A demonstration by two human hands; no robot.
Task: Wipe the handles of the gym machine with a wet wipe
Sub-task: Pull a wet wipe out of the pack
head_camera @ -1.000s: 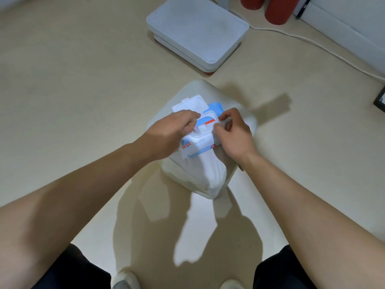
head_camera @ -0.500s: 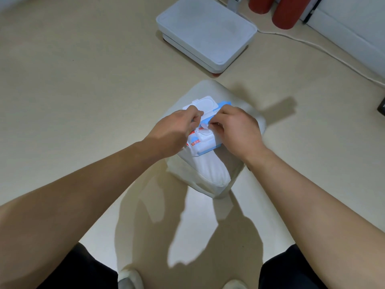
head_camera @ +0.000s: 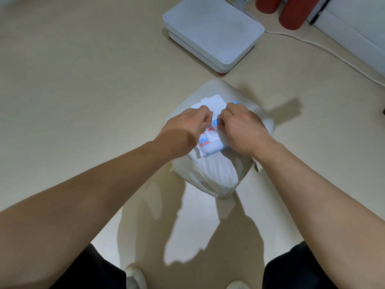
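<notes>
While my knuckles hide its opening, the wet wipe pack (head_camera: 208, 142) lies lid-open on a white cushion (head_camera: 220, 170) on the floor (head_camera: 83, 80). My left hand (head_camera: 185, 130) and right hand (head_camera: 243, 130) curl over it; what my fingers pinch, I cannot tell.

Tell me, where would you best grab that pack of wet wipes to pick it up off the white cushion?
Probably by its long side edges, coming from above. The wipes pack lies flat on the cushion, soft and squashy, with its hinged lid flipped open at the far end, so the lid is a poor handle. Both the left hand and right hand currently work at its opening.
</notes>
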